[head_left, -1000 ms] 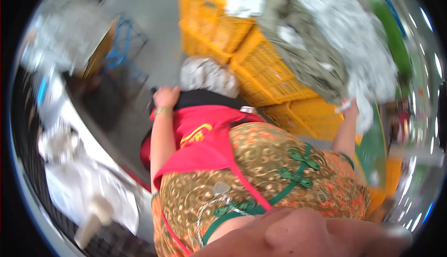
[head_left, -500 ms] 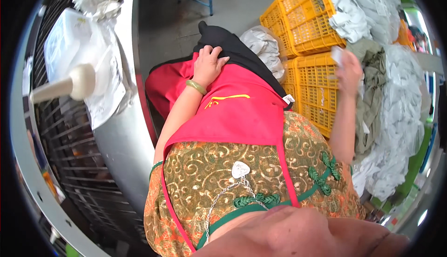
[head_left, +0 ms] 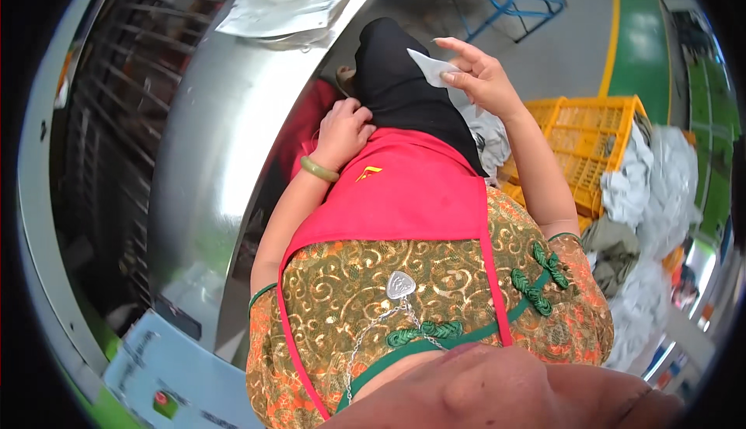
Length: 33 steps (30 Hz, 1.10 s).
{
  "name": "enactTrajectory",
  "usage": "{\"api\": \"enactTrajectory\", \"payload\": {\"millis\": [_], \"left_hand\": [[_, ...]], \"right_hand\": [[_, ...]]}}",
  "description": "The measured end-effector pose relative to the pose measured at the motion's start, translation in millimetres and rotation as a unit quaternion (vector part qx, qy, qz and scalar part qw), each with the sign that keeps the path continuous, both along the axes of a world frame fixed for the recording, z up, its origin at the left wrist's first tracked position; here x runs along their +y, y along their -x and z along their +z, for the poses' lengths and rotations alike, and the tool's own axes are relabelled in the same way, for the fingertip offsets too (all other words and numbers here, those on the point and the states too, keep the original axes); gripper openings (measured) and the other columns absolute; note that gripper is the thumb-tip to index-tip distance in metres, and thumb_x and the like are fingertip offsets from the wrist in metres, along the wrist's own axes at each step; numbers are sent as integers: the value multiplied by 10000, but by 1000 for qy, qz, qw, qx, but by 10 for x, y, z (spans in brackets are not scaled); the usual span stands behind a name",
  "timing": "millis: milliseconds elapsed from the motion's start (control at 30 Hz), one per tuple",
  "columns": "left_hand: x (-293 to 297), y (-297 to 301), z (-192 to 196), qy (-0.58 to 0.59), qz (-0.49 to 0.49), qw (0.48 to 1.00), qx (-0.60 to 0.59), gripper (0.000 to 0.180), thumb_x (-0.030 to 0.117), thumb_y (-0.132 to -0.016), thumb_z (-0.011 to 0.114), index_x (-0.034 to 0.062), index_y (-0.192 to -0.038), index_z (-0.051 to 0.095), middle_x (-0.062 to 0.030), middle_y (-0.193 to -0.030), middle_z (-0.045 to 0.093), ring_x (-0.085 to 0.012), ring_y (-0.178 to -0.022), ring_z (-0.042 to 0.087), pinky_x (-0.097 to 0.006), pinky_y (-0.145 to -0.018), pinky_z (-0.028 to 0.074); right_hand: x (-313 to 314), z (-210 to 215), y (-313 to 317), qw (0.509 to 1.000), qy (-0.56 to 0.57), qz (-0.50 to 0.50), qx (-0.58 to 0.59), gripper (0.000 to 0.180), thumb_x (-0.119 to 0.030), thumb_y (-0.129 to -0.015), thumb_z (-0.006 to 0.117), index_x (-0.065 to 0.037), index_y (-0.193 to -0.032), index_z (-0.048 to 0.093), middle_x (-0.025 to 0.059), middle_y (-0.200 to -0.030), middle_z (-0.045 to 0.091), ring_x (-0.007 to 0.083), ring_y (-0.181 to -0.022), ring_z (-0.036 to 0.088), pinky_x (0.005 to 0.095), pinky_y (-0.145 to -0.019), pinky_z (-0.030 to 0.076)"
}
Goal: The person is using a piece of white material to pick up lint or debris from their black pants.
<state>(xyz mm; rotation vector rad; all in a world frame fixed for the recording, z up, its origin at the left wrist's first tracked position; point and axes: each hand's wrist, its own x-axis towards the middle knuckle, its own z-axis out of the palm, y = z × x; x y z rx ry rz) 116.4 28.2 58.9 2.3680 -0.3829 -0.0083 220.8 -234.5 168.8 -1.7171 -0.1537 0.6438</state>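
"So, what has just changed?"

"The right hand (head_left: 483, 83) has swung in from the side and now holds a small, thin, white piece with a pointed tip (head_left: 429, 67) above the black cloth over the lap (head_left: 400, 91). That suggests the work in hand has moved to the front of the body."

"How is it gripped?"

"Thumb and fingers pinch one end with no gap; the forefinger stands clear."

"And the piece?"

"It looks smooth and flat, tapering leftward from the grip. Cloth or paper, I can't tell."

"The left hand (head_left: 342, 130)?"

"Left of the grip, closer to the body, fingers curled beside the bright red fabric apron (head_left: 412, 169). Whether it holds any fabric, I can't tell."

"Farther out?"

"Slatted yellow plastic crates (head_left: 583, 137) right of the grip, a shiny metal counter (head_left: 210, 157) left, a blue metal-framed stool (head_left: 513, 5) beyond."
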Motion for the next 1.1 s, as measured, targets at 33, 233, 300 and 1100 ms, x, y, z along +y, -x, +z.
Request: {"api": "enactTrajectory", "payload": {"millis": [33, 233, 300, 1100], "left_hand": [[12, -18, 100, 33, 14, 999, -7, 136, 181, -807, 676, 68, -881, 654, -82, -974, 596, -291, -935, 587, -406, -788, 503], [-275, -373, 721, 239, 80, 966, -54, 506, 73, -821, 643, 88, -1311, 519, -168, -1358, 493, -345, -1292, 443, -383, -1072, 355], [-206, -473, 557, 161, 64, 984, -47, 380, 115, -771, 692, 63, -1140, 618, -155, -1302, 543, -364, -1297, 429, -413, -1084, 334], [-483, 269, 757, 53, -186, 980, -49, 150, 141, -778, 720, 80, -912, 692, -55, -1000, 690, -227, -879, 632, -339, -709, 541]], "right_hand": [[78, -35, -42, 1000, -11, 15, 1, 533, -84, -859, 639, -117, -1370, 490, -4, -854, 657, 3, -601, 474, 160, -460, 325], [314, -327, -108, 990, -79, 116, -33, 472, -84, -842, 658, -98, -1302, 552, 16, -892, 689, 68, -730, 599, 234, -646, 485], [379, -244, -137, 989, -37, 131, -52, 428, -88, -830, 670, -79, -1250, 589, 18, -864, 694, 80, -726, 609, 254, -705, 501], [-272, -183, 232, 997, 33, -7, 75, 108, -102, -830, 663, -63, -923, 626, 16, -687, 604, 56, -483, 521, 201, -460, 406]]}}
